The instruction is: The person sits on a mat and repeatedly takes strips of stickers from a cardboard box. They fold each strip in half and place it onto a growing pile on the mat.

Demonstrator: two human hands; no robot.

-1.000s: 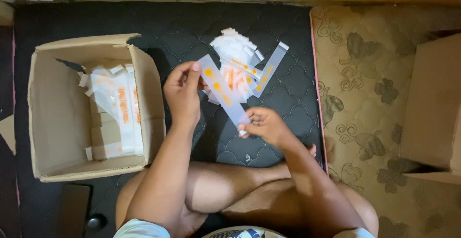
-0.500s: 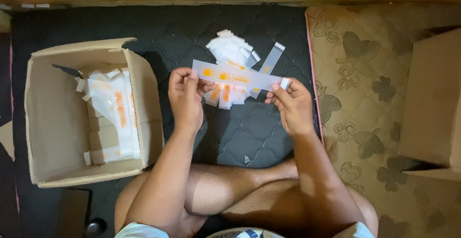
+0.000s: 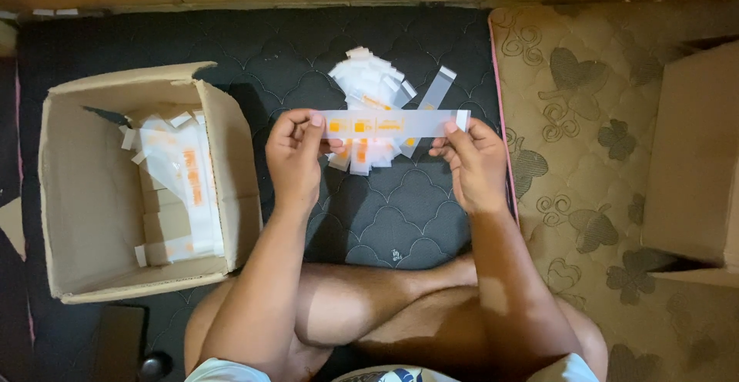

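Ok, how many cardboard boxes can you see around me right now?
2: an open cardboard box on the left holding packets, and another cardboard box at the right edge, partly cut off.

Both forearms are seen bare, with no sleeves reaching them. Bare knees are seen below the strip (image 3: 394, 124). Pale light-blue short sleeves are glimpsed nearest the camera.

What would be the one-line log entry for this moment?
left hand: grip on strip end | right hand: grip on other end | white strip: level, above strip pile | open box: at left
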